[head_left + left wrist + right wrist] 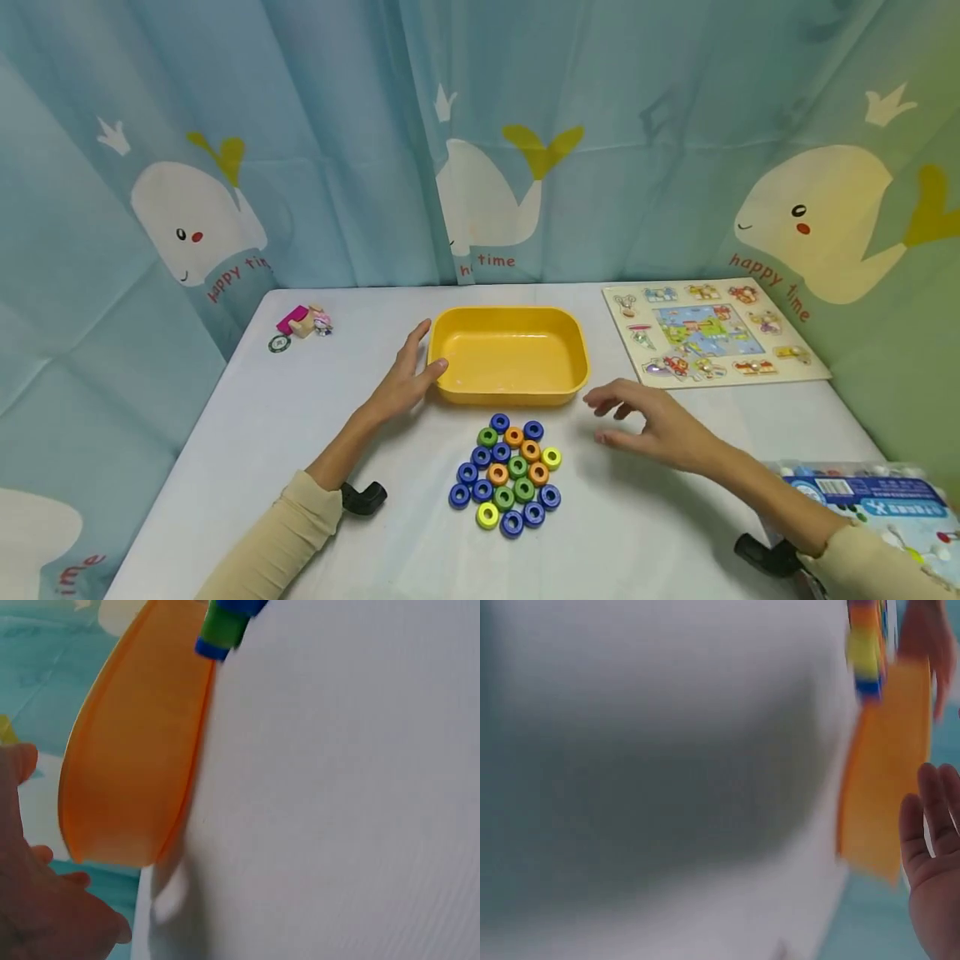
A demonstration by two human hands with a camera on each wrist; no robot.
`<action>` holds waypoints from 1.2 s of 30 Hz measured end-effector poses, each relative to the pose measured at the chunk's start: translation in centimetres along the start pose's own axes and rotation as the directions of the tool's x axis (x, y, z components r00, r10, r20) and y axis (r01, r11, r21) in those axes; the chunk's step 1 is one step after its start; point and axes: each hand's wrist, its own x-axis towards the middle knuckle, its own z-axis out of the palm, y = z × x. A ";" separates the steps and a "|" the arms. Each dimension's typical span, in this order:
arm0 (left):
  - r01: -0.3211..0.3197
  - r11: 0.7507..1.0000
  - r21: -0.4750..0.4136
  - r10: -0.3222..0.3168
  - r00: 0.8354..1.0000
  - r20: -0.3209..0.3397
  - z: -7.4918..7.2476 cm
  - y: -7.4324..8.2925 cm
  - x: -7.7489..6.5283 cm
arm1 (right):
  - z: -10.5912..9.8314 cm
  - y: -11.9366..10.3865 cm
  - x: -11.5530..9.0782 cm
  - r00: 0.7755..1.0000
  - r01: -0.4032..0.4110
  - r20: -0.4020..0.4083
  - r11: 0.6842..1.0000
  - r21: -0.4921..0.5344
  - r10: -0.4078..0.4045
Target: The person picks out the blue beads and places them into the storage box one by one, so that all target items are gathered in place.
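A yellow rectangular tray sits on the white table, nothing lying in its hollow. Beside its left end is my left hand, thumb by the near left corner and fingers extended along that side. The left wrist view shows the tray's wall close to the hand; whether they touch I cannot tell. My right hand hovers off the tray's near right corner, holding nothing, fingers loosely bent. In front of the tray lie several small rings: blue, green, orange and yellow.
A wooden picture puzzle board lies at the back right. Near the right edge is a clear package with a blue label. Small pink and tan trinkets and a round token are at the back left. A curtain hangs behind.
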 end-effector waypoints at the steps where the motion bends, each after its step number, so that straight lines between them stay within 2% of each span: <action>1: -0.007 1.000 -0.012 0.007 1.000 -0.009 0.2 0.0 -0.1 | 0.9 -0.4 -0.2 1.000 -0.023 0.017 0.998 0.064 0.022; 4: -0.011 1.000 -0.029 0.010 1.000 -0.030 0.7 -0.2 -0.3 | 3.4 -1.4 -1.1 0.987 -0.152 0.083 0.965 0.213 0.137; 7: 0.001 1.000 -0.029 -0.002 0.999 -0.034 1.0 -0.6 -0.4 | 5.5 -2.1 -2.0 0.957 -0.287 0.138 0.911 0.295 0.257; 10: 0.018 0.999 -0.039 -0.020 0.999 -0.033 1.2 -0.8 -0.5 | 6.8 -2.6 -2.7 0.930 -0.365 0.166 0.872 0.327 0.328; 13: 0.027 0.998 -0.049 -0.029 0.999 -0.035 1.3 -0.9 -0.6 | 7.5 -2.9 -3.0 0.914 -0.405 0.185 0.855 0.324 0.362; 18: 0.035 0.997 -0.065 -0.038 0.998 -0.047 1.3 -1.0 -0.8 | 8.3 -3.3 -3.0 0.914 -0.402 0.166 0.876 0.265 0.369; 22: 0.015 0.996 -0.090 -0.019 0.998 -0.054 1.3 -1.1 -0.8 | 8.7 -3.4 -2.9 0.916 -0.399 0.137 0.890 0.221 0.377; 29: 0.000 0.995 -0.099 -0.005 0.999 -0.053 1.3 -1.1 -0.8 | 9.2 -3.6 -2.7 0.934 -0.357 0.079 0.920 0.163 0.348; 32: 0.002 0.995 -0.100 -0.007 0.999 -0.048 1.2 -1.1 -0.8 | 9.3 -3.7 -2.7 0.935 -0.353 0.068 0.923 0.153 0.347; 36: 0.011 0.995 -0.103 -0.016 0.999 -0.044 1.1 -1.1 -0.8 | 9.2 -3.9 -2.6 0.926 -0.376 0.076 0.916 0.136 0.369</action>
